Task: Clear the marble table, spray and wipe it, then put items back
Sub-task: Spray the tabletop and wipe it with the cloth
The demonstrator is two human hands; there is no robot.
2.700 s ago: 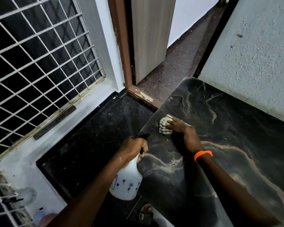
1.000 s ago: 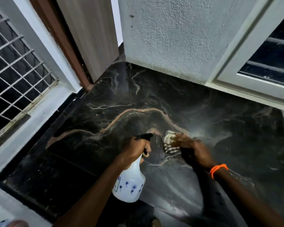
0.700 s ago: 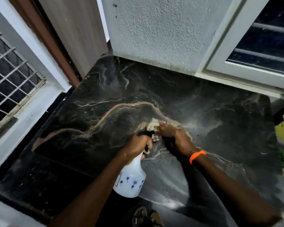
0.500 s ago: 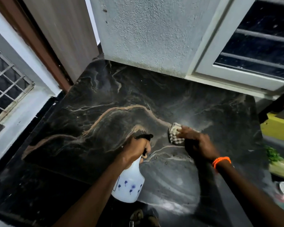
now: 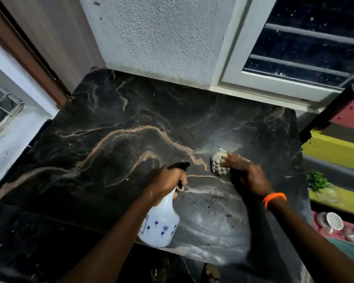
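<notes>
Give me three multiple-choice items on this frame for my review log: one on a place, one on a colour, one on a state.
1. Where is the cloth?
A. on the marble table, under the right hand
B. hanging on the window bars
C. draped over the bottle

2. What colour is the band on the right wrist?
A. green
B. orange
C. white

3. What is the left hand doing?
A. lying flat on the table
B. hanging empty
C. gripping the spray bottle

Answers:
1 A, the fingers press it to the slab.
2 B, it shows bright orange.
3 C, the fingers wrap the bottle's neck below the black nozzle.
</notes>
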